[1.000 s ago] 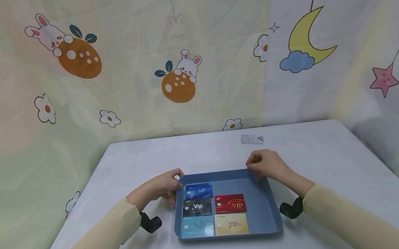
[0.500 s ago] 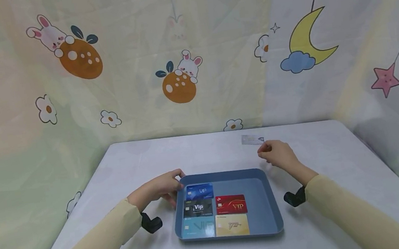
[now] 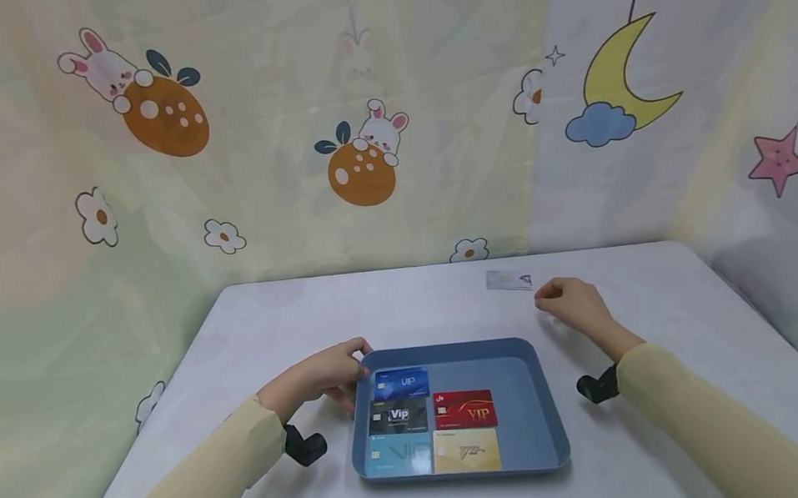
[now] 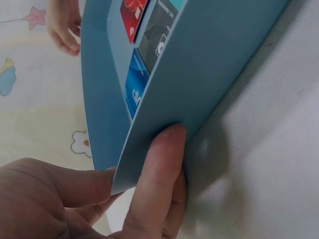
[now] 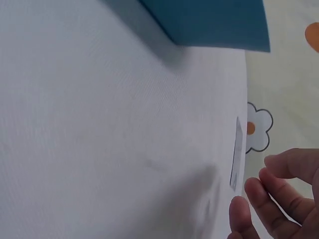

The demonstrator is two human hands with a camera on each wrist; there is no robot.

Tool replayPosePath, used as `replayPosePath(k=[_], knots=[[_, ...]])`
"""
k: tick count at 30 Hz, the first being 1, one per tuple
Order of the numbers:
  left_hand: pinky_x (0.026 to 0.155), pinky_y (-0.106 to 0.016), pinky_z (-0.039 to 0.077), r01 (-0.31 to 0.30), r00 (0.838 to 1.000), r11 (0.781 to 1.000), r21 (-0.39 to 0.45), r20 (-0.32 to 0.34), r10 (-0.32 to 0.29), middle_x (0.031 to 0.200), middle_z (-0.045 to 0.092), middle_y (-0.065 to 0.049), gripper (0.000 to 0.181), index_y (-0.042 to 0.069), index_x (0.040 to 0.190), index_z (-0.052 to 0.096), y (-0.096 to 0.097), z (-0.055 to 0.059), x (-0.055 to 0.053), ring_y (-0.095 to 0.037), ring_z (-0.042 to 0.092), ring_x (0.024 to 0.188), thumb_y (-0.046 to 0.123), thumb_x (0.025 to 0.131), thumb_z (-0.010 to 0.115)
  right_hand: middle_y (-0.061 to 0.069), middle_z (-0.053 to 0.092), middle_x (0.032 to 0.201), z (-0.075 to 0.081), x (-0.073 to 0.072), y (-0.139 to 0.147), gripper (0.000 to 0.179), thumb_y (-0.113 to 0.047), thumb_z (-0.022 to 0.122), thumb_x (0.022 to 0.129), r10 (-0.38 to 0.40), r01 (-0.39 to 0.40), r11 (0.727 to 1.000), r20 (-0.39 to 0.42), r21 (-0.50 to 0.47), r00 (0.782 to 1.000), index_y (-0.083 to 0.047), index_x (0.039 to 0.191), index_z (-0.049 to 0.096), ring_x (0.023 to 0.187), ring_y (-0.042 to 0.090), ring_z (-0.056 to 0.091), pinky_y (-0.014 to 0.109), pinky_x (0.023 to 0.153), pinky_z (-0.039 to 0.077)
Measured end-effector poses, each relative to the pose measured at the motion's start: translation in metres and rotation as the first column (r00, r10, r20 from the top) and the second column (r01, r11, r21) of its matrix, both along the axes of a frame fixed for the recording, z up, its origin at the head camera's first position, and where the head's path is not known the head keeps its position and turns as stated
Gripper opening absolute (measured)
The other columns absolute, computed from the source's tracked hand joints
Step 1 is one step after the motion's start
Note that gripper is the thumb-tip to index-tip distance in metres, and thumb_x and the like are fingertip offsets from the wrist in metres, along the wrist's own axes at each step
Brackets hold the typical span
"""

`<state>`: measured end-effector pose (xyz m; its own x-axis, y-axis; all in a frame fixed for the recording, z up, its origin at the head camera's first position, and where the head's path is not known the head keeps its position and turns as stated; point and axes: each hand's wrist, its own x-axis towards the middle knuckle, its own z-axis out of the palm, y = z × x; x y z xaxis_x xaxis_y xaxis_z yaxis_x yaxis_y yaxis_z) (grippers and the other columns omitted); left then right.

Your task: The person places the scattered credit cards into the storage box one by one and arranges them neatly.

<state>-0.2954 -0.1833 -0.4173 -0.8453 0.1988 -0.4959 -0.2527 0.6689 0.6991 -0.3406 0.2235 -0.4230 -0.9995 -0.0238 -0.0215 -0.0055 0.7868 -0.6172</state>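
Note:
My left hand [image 3: 321,377] grips the far left corner of a blue-grey tray [image 3: 525,401]. In the left wrist view the thumb [image 4: 84,186] lies at the rim and a finger [image 4: 164,154] presses the outer wall. Inside the tray lie a blue VIP card [image 3: 402,383], a dark grey one [image 3: 398,417], a light blue one [image 3: 399,452], a red one [image 3: 464,409] and a gold one [image 3: 466,450]. My right hand [image 3: 576,305] holds nothing, its fingers loosely bent over the table, just right of a silvery card [image 3: 507,279].
The white table [image 3: 286,314] carries the tray, and the silvery card lies near its back edge. A printed cloth backdrop [image 3: 268,174] rises right behind the table and along both sides. Black wrist bands [image 3: 306,446] stick out at both sleeves.
My right hand has left the tray's far right corner and moved right and away to beside the silvery card. My left hand has kept its grip on the tray.

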Motion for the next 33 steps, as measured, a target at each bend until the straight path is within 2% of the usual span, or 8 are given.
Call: replayPosePath(k=[3,6,10,13,17,26,29,33], knots=[[0.057,-0.033,0.063,0.000,1.000,1.000,-0.007,-0.001,0.000,0.112,0.067,-0.014,0.031,0.012,0.129,0.055,0.001,0.001,0.000,-0.025,0.071,0.086,0.005,0.100,0.056,0.025,0.067,0.127,-0.003,-0.004,0.003,0.035,-0.023,0.062,0.099,0.022,-0.022,1.000,0.006,0.021,1.000,0.002,0.124,0.066,0.111,0.040,0.063,0.050,0.090,0.054],[0.057,-0.033,0.064,-0.004,1.000,1.000,-0.012,-0.004,0.004,0.112,0.067,-0.014,0.030,0.013,0.129,0.055,0.002,0.002,0.001,-0.025,0.070,0.086,0.005,0.100,0.056,0.029,0.057,0.141,-0.008,-0.010,0.005,0.044,-0.022,0.059,0.099,0.056,-0.057,0.998,0.010,0.042,0.998,0.003,0.135,0.059,0.126,0.047,0.055,0.060,0.103,0.049],[0.056,-0.033,0.063,-0.014,1.000,1.000,-0.024,-0.008,0.014,0.112,0.067,-0.014,0.030,0.013,0.129,0.055,0.001,0.004,0.001,-0.025,0.071,0.086,0.005,0.100,0.055,0.034,0.043,0.152,-0.017,-0.019,0.009,0.053,-0.017,0.056,0.098,0.175,-0.166,0.979,-0.068,0.118,0.982,0.007,0.145,0.049,0.137,0.054,0.044,0.068,0.113,0.039],[0.056,-0.032,0.063,-0.012,1.000,1.000,-0.026,-0.007,0.012,0.112,0.067,-0.014,0.030,0.013,0.129,0.055,0.001,0.004,0.000,-0.025,0.070,0.086,0.004,0.100,0.055,0.032,0.036,0.158,-0.023,-0.022,0.011,0.057,-0.017,0.053,0.100,0.251,-0.226,0.952,-0.104,0.208,0.962,0.008,0.150,0.043,0.139,0.061,0.037,0.077,0.111,0.034],[0.055,-0.032,0.063,-0.008,1.000,1.000,-0.015,-0.002,0.008,0.111,0.067,-0.014,0.030,0.013,0.129,0.054,0.000,0.004,-0.001,-0.025,0.071,0.085,0.004,0.100,0.055,0.024,0.030,0.165,-0.026,-0.021,0.012,0.056,-0.022,0.045,0.105,0.262,-0.234,0.932,-0.067,0.277,0.963,0.002,0.155,0.038,0.137,0.065,0.037,0.083,0.105,0.033],[0.055,-0.034,0.063,-0.020,1.000,1.000,0.009,0.006,0.020,0.110,0.067,-0.015,0.029,0.012,0.128,0.055,0.000,0.002,-0.001,-0.026,0.071,0.085,0.004,0.100,0.055,0.022,0.029,0.166,-0.030,-0.022,0.011,0.058,-0.023,0.037,0.109,0.260,-0.262,0.930,0.041,0.260,0.965,-0.007,0.163,0.023,0.148,0.058,0.022,0.081,0.114,0.017],[0.055,-0.033,0.063,-0.020,1.000,1.000,0.008,0.005,0.020,0.110,0.067,-0.015,0.029,0.012,0.127,0.054,0.000,0.001,0.000,-0.026,0.071,0.084,0.003,0.100,0.055,0.024,0.032,0.164,-0.031,-0.021,0.010,0.057,-0.022,0.039,0.109,0.274,-0.274,0.919,0.042,0.285,0.961,-0.005,0.161,0.028,0.147,0.059,0.024,0.082,0.112,0.020],[0.055,-0.033,0.063,-0.018,1.000,1.000,0.000,0.002,0.018,0.109,0.068,-0.014,0.029,0.013,0.127,0.055,0.000,-0.001,0.000,-0.026,0.071,0.083,0.003,0.100,0.055,0.025,0.037,0.161,-0.030,-0.020,0.009,0.053,-0.023,0.044,0.107,0.292,-0.288,0.891,0.044,0.352,0.955,-0.002,0.155,0.041,0.142,0.059,0.033,0.080,0.108,0.032]])
